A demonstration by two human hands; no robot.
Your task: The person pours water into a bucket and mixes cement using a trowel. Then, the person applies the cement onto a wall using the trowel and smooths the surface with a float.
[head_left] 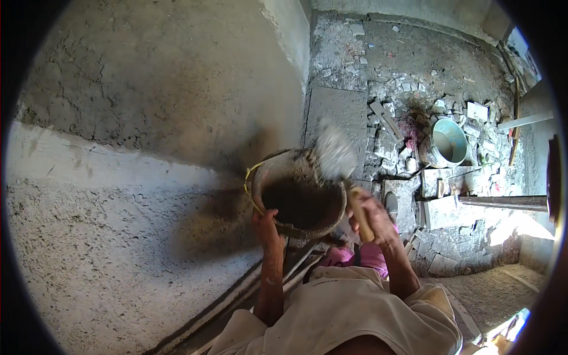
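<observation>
A mortar-caked bucket [299,229] is held up in front of me, tilted so that its dark inside shows. My left hand [269,229] grips its near left rim, the thumb over the edge. A yellow cord handle [251,177] hangs around the bucket's left side. With my right hand [374,218] I hold a trowel by its pale wooden handle [362,222]. The trowel blade [336,152], smeared by motion, is over the bucket's far right rim. Grey mortar [305,168] clings to the inside wall there. How much lies deeper in the bucket is too dark to tell.
To the left rises a wall with wet-looking grey plaster [171,71] above and a rough pale surface [118,219] below. A light bucket [448,142] stands on the rubble-strewn floor to the right. A long bar [503,203] juts in from the right, near broken slabs [444,212].
</observation>
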